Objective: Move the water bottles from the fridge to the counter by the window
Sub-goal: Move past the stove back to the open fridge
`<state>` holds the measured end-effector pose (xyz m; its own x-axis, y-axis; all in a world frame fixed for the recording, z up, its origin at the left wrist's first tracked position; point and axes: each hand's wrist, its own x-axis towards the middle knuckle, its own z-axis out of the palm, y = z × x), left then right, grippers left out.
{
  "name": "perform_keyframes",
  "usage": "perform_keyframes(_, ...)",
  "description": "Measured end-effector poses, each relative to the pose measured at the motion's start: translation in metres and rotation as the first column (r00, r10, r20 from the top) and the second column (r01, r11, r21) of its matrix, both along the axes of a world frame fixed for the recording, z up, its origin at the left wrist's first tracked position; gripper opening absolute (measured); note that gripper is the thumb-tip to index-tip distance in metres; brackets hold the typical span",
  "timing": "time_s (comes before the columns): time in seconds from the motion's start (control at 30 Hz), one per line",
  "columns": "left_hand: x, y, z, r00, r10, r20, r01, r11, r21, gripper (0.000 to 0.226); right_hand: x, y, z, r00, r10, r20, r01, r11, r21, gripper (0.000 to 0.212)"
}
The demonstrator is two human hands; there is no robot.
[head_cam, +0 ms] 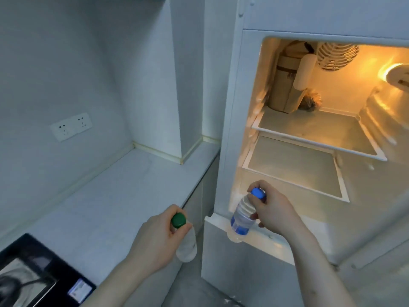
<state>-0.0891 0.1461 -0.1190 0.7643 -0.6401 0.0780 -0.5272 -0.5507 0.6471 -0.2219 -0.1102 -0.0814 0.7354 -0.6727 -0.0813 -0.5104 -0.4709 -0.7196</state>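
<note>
Blue-capped bottle (242, 214) and green-capped bottle (184, 237), probably slippery, hang outside the fridge (309, 151), my fingers (257, 203) pinching each neck.

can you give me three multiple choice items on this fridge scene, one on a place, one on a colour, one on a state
1. Where is the clear plastic bottle with the blue cap?
A. on the top shelf
B. at the fridge's lower front edge, in the right hand
C. on the counter

2. What colour is the cap of the clear plastic bottle in the left hand?
A. green
B. red
C. white

3. How is the white fridge?
A. shut
B. open and dark
C. open, with its inside lit

Answers: 1 B, the right hand has its fingers round the bottle's neck there; 2 A, a green cap shows above the fist; 3 C, the shelves glow orange.
</note>
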Motion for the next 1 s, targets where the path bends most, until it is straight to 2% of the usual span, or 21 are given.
perform_keyframes(0.2,-0.024,0.085,-0.015,0.981,0.176,-0.078,-0.174,0.984,0.037,0.015,0.024,0.086,-0.015,0.939,0.329,-0.102,-0.318,0.942,0.110,0.008)
perform_keyframes(0.3,-0.039,0.126,-0.014,0.951,0.293,-0.097,-0.291,0.956,0.028,0.016,0.043,0.122,-0.021,0.872,0.476,-0.112,-0.464,0.878,0.115,0.009)
perform_keyframes(0.47,-0.060,0.183,-0.015,0.854,0.514,-0.087,-0.510,0.858,0.060,0.016,0.081,0.179,-0.021,0.714,0.694,-0.089,-0.685,0.720,0.117,0.006)
perform_keyframes(0.7,-0.106,0.247,-0.019,0.621,0.780,-0.079,-0.776,0.626,0.083,0.014,0.118,0.251,-0.026,0.450,0.888,-0.096,-0.876,0.460,0.146,0.009)
perform_keyframes(0.73,-0.119,0.258,-0.018,0.559,0.825,-0.080,-0.822,0.564,0.075,0.013,0.121,0.267,-0.027,0.391,0.915,-0.096,-0.902,0.402,0.157,0.010)
perform_keyframes(0.83,-0.146,0.281,-0.016,0.464,0.881,-0.095,-0.883,0.469,0.036,0.014,0.124,0.302,-0.027,0.273,0.958,-0.088,-0.948,0.283,0.144,0.007)
perform_keyframes(0.87,-0.148,0.281,-0.018,0.453,0.885,-0.107,-0.887,0.459,0.037,0.014,0.123,0.301,-0.026,0.260,0.961,-0.088,-0.954,0.270,0.129,0.005)
perform_keyframes(0.9,-0.175,0.301,-0.015,0.364,0.925,-0.109,-0.928,0.370,0.041,0.014,0.121,0.336,-0.025,0.164,0.983,-0.079,-0.978,0.173,0.116,0.005)
perform_keyframes(0.93,-0.176,0.302,-0.015,0.361,0.926,-0.111,-0.929,0.368,0.046,0.014,0.121,0.336,-0.025,0.165,0.983,-0.085,-0.978,0.174,0.113,0.005)
perform_keyframes(1.0,-0.206,0.323,-0.013,0.253,0.964,-0.079,-0.965,0.257,0.051,0.014,0.115,0.375,-0.020,0.052,0.995,-0.080,-0.991,0.061,0.123,0.005)
